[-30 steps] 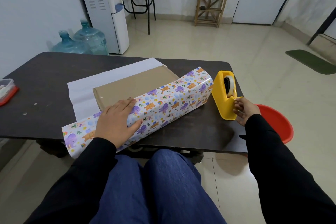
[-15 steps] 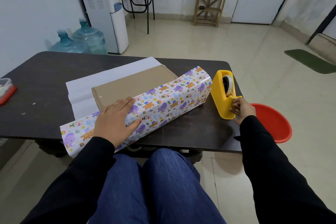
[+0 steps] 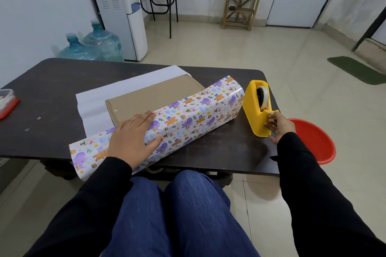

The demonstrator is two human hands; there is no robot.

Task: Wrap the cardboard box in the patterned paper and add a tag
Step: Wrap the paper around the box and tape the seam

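Surface [image 3: 52, 94] carries patterned paper [image 3: 188, 115] folded over cardboard box [image 3: 154, 96], tape dispenser [image 3: 255, 115] just beside. Left grip [image 3: 133, 133] flat, fingers straight, pins fold. Right grip [image 3: 278, 124] curled on dispenser's cutter end; tape unclear. Hold fold taut, pull short strip.

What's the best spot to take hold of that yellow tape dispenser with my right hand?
Take the tape dispenser by its low near end under the cutter, coming from the right. Its body is narrow and upright, so a grip spans both sides; the roll fills the tall far end.
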